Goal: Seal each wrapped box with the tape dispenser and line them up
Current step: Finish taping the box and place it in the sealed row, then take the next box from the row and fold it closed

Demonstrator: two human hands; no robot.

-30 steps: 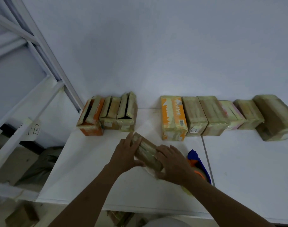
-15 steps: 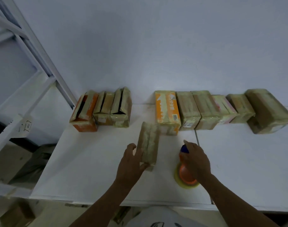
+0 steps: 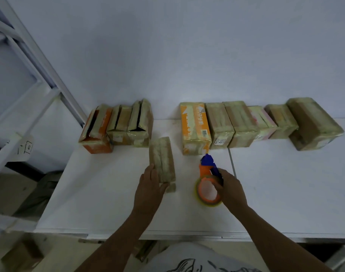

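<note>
Has shifted right hand off wrapped box onto tape dispenser at desk centre, fingers curled round it; clasps box's near end in left hand. Ready to seal.

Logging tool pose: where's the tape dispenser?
Head view, table centre-right: tape dispenser in the right hand, right of the wrapped box the left hand holds, before the right row's orange box.

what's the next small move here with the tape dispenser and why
Probably lift the tape dispenser across to the wrapped box and set its front end on the box's top. The right hand grips the dispenser, which lies beside the box, apart from it, and the left hand holds the box's near end, steadying it on the table.
</note>
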